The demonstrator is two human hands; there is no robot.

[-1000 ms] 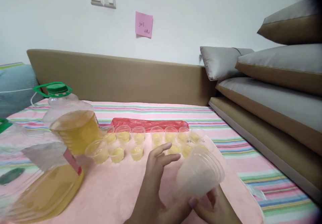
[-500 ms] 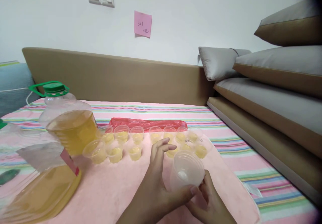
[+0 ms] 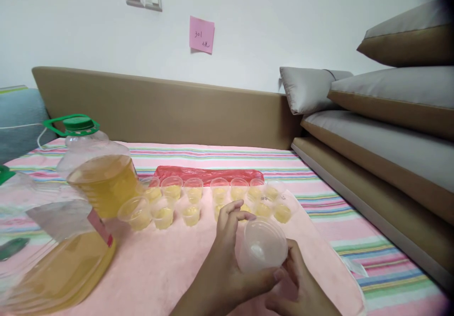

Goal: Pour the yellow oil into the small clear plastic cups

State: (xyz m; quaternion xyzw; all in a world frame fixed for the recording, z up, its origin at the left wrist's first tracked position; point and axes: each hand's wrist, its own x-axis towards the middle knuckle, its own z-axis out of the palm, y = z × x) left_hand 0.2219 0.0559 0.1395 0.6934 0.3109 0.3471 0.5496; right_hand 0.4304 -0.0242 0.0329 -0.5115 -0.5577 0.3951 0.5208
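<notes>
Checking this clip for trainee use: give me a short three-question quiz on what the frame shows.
1. True or false: both hands grip the clear cup.
2. What colour is the cap of the upright oil bottle? A red, B green, C blue.
3. What lies just behind the rows of small filled cups?

Key: 1 true: left hand and right hand both touch it. 2 B. 3 A red plastic bag on the striped cloth.
</notes>
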